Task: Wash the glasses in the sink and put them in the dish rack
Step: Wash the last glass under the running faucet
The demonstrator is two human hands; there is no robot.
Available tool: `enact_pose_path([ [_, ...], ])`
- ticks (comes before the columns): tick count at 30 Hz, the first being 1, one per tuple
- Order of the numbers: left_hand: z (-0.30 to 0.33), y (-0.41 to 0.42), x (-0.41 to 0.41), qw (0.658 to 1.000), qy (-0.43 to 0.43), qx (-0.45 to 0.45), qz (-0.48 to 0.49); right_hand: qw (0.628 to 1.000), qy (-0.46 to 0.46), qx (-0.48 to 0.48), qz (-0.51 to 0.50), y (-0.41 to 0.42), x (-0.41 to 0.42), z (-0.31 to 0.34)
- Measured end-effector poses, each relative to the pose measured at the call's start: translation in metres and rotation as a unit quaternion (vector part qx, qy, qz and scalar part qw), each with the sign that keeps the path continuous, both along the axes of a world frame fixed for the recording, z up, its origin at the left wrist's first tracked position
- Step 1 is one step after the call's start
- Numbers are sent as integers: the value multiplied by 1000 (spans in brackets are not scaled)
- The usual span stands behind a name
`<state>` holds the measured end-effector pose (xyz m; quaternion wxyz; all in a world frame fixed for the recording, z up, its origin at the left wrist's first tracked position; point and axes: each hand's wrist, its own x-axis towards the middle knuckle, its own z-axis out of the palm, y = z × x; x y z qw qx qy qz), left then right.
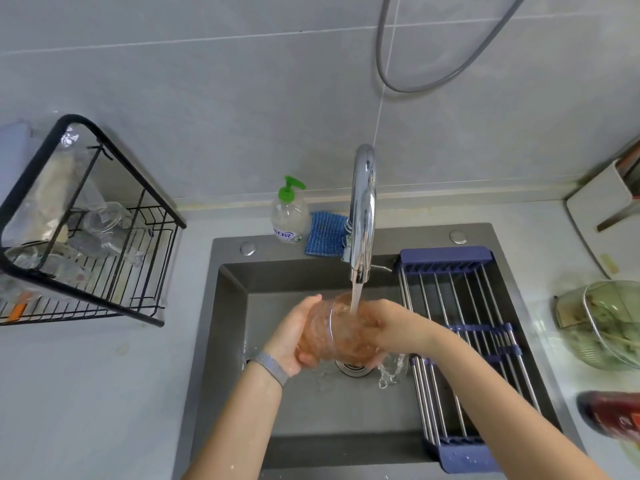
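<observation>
Several clear glasses already sit in the black dish rack (90,233) on the tabletop at far left, well apart from the sink (235,306); over the drain, the left hand (294,337) curls round the outside of a glass (332,330), which lies tilted with its long axis roughly left to right and its mouth toward the right. The faucet (362,216) stream falls at that mouth; the right hand (388,327) grips the rim end, fingers seemingly tucked inside, rinsing. The left hand is nearer the rack, so I judge it the likelier carrier leftward.
</observation>
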<state>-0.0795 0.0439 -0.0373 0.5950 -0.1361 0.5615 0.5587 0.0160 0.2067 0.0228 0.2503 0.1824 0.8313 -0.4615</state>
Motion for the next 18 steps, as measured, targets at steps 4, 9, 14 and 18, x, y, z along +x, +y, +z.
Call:
enact_pose_path([
  [4, -2, 6, 12, 998, -56, -24, 4, 981, 23, 191, 6, -5, -11, -10],
  [9, 3, -2, 11, 996, -80, -20, 32, 997, -14, -74, 7, 9, 3, 13],
  [14, 17, 10, 34, 971, -127, 30, 198, 957, 51, -180, -223, -5, 11, -16],
  [18, 18, 21, 49, 955, -117, 87, 259, 900, 195, -298, -251, -37, 30, -33],
])
